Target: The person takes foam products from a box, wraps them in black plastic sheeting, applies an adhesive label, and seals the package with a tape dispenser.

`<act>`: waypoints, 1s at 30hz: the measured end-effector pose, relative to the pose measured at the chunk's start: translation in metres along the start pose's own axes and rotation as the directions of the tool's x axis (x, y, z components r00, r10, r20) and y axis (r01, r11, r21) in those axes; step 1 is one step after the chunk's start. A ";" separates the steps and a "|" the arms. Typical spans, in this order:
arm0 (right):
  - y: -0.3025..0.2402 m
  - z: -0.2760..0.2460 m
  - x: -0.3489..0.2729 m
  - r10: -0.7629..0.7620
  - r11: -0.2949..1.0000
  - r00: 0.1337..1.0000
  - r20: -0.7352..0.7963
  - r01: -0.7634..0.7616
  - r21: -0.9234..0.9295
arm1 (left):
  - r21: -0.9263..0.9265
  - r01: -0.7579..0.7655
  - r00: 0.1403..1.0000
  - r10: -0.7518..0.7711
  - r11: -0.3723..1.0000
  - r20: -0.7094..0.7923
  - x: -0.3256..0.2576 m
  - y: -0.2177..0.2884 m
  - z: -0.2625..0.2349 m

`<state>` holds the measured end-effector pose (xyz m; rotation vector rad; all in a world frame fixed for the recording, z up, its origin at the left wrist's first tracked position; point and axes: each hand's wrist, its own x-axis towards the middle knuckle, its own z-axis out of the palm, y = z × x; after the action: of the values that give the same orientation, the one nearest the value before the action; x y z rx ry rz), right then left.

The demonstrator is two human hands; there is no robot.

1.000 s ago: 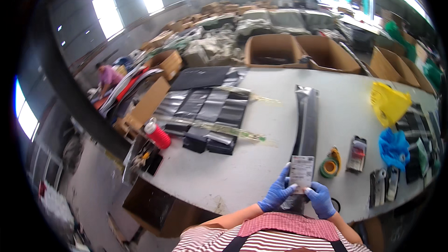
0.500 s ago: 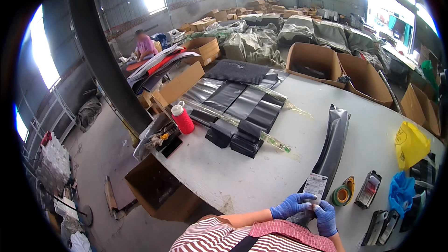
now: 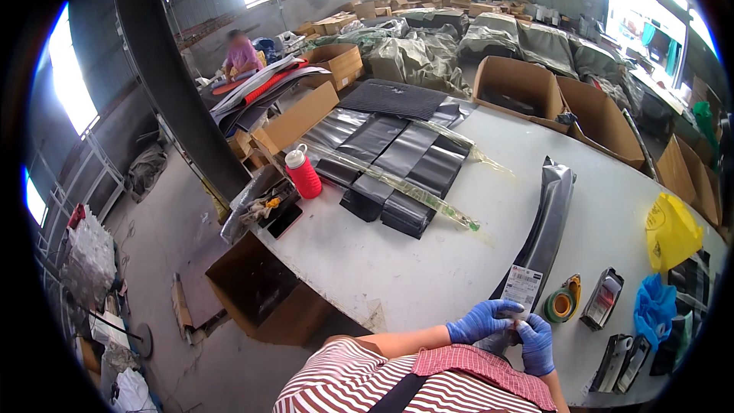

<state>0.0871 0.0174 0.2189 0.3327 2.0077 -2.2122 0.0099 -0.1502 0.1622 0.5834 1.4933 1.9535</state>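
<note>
Both hands wear blue gloves and meet at the near edge of a white table (image 3: 428, 260). My left hand (image 3: 480, 320) and my right hand (image 3: 537, 343) pinch the lower edge of a white printed label (image 3: 523, 288) between them. The label sits on the near end of a long dark plastic bag (image 3: 547, 218) that stretches away from me across the table. A roll of yellow-green tape (image 3: 563, 304) lies just right of the label.
Stacks of black bags (image 3: 397, 160) and a red bottle (image 3: 303, 173) lie at the left of the table. Small dark packets (image 3: 604, 298), a blue bag (image 3: 655, 308) and a yellow bag (image 3: 673, 231) are at right. Open cardboard boxes (image 3: 527, 88) stand behind; another person (image 3: 241, 53) sits far left.
The view has swung left and down, so the hands and label now sit at the lower right. Both hands stay together on the label.
</note>
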 end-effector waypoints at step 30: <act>-0.001 0.015 -0.034 -0.055 0.998 0.998 0.042 0.055 -0.009 | 0.017 -0.069 0.998 0.069 0.997 -0.013 -0.038 0.001 0.013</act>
<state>0.1188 0.0005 0.2300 0.2308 2.0301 -2.2205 0.0462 -0.1678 0.1673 0.6373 1.5174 2.0031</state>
